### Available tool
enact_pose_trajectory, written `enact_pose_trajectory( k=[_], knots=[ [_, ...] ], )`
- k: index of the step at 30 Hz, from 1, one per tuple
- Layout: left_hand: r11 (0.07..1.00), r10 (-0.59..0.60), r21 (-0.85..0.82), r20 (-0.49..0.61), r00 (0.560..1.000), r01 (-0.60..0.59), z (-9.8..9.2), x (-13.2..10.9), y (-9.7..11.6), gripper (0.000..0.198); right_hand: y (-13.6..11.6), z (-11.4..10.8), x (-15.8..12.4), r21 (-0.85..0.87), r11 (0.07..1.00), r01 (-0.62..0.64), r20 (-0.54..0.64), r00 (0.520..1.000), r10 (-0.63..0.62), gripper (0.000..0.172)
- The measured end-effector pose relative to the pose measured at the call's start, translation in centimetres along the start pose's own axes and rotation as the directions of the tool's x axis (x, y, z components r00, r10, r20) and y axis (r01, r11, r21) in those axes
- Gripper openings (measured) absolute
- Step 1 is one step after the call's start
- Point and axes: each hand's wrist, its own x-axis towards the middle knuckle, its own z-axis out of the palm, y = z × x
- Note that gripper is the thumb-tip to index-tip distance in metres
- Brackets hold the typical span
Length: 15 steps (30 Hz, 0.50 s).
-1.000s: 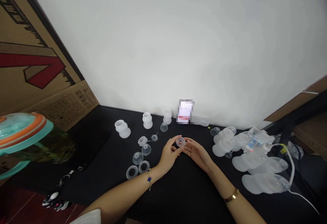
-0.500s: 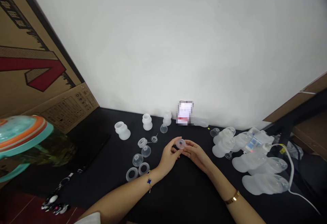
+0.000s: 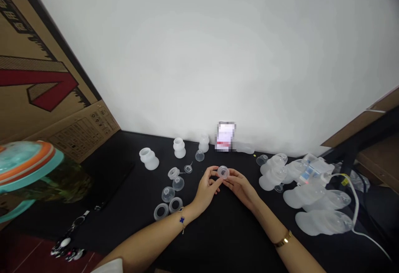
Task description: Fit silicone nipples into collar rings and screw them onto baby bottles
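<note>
Between my two hands is a small translucent bottle collar point(image 3: 223, 172), its round opening facing me. My left hand point(image 3: 208, 185) pinches its left edge with thumb and fingers. On the other side, the fingertips of my right hand point(image 3: 241, 185) grip its right edge. Whether a nipple sits inside the collar is too small to tell. Left of my hands lie two loose collar rings point(image 3: 161, 212), clear domed caps point(image 3: 168, 194), a white collar piece point(image 3: 173, 173) and a small stopper-like part with a thin tail point(image 3: 188, 168).
White open bottles point(image 3: 149, 159) stand at the back left. A lit phone point(image 3: 225, 136) leans on the wall. Several capped bottles point(image 3: 322, 222) lie at right beside a white device with a cable point(image 3: 355, 210). A large turquoise-lidded jug point(image 3: 31, 169) is at left, near a cardboard box point(image 3: 40, 77).
The collar has been turned in my fingers so its opening shows more, and it has shifted slightly right and up. Both hands keep hold of it.
</note>
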Motion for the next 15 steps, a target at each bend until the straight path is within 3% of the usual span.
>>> enact_pose_trajectory(
  k=[15],
  knots=[
    [0.996,0.033,-0.078,0.01,0.999,-0.032,-0.29,0.24,0.04,0.036,-0.08,0.41,-0.21,-0.093,0.995,-0.021,0.054,0.998,0.026,0.026]
  ],
)
